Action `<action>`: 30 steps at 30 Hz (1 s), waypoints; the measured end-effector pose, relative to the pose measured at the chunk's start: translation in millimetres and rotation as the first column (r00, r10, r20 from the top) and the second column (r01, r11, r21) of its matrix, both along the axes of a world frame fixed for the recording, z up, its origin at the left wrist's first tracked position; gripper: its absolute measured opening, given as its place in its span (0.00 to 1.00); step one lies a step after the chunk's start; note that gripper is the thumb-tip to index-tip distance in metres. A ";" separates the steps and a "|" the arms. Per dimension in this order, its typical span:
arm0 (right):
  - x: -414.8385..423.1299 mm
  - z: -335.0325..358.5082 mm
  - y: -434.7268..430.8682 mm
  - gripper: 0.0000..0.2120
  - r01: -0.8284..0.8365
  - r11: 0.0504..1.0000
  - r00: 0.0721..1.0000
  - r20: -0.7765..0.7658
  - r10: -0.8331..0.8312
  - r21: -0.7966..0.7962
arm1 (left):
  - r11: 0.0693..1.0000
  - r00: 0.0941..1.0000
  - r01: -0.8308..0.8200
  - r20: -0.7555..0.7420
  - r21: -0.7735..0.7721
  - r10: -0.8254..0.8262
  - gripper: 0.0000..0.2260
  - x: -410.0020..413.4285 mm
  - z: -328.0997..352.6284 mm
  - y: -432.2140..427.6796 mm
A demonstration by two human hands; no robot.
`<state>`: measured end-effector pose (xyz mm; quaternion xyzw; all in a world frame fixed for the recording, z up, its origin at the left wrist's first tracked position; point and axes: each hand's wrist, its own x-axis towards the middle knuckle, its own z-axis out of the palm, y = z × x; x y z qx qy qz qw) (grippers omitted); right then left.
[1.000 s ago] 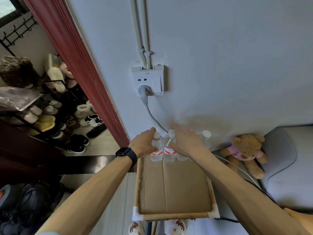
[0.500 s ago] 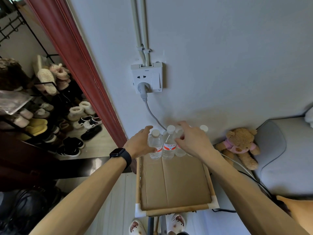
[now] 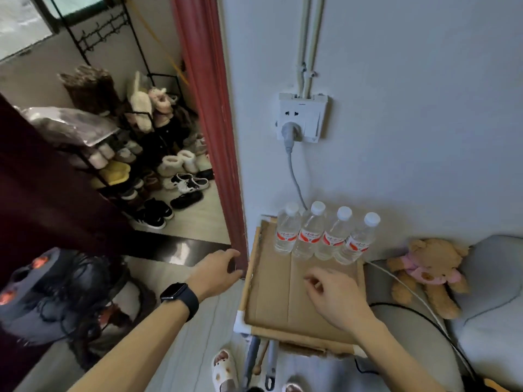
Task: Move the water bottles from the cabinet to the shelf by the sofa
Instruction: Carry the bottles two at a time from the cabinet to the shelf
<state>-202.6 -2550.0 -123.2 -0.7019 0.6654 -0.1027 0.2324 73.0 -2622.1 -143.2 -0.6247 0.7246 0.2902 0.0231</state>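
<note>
At lower centre we see four water bottles [image 3: 310, 236] upright in a touching row at the back of the shelf [image 3: 268, 292], against the wall. Our right hand [image 3: 335, 297] hovers over its cardboard top, fingers loosely curled, holding nothing. Our left hand [image 3: 213, 271] hangs just left of the shelf, likewise. A teddy bear [image 3: 427, 273] lies at right.

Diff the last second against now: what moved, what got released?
Both hands let go of the water bottles and drew back toward the person. The left hand is now off the left edge of the shelf, by the door frame; the right hand hovers over the shelf. The four bottles stay upright in a row; the teddy bear and the plug are unchanged.
</note>
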 end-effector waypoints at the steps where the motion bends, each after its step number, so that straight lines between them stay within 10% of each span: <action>1: 7.5 -4.6 -1.3 0.09 -0.074 0.997 0.997 0.014 0.074 0.000 | 0.998 0.998 -0.062 0.010 -0.022 0.062 0.24 7.5 -0.5 18.4; 9: 132.0 11.8 19.8 0.14 -0.684 0.708 0.713 0.045 0.700 -0.173 | 0.812 0.790 -0.553 0.193 -0.188 0.582 0.22 90.9 19.6 227.8; 16: 318.5 69.9 187.3 0.14 -0.941 0.153 0.175 -0.048 0.983 -0.302 | 0.260 0.159 -0.854 0.250 -0.450 0.955 0.19 149.9 88.4 532.8; 23: 417.7 121.9 473.0 0.17 -0.868 -0.334 -0.324 -0.092 0.942 -0.366 | -0.231 -0.416 -0.792 0.224 -0.566 0.881 0.22 99.9 135.3 860.1; 30: 453.8 162.2 753.2 0.21 -0.683 -0.608 -0.619 -0.122 0.776 -0.405 | -0.450 -0.703 -0.653 0.267 -0.609 0.658 0.23 34.8 181.9 1113.8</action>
